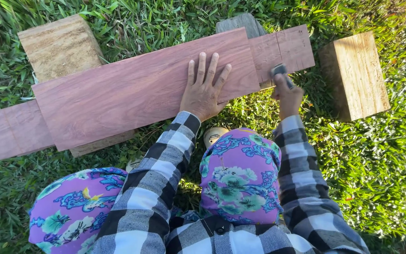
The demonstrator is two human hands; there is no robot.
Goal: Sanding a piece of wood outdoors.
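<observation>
Left hand (pixel 204 89) lies flat, fingers spread, on the reddish plank (pixel 142 89) spanning two wood blocks; right hand (pixel 286 94) grips a small dark block (pixel 280 71). Stiff, smooth, probably heavy; best held by its long edges.

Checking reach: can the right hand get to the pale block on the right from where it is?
Probably yes. The right hand, gripping a small dark pad at the board's end, sits close to the block; only grass lies between them.
</observation>
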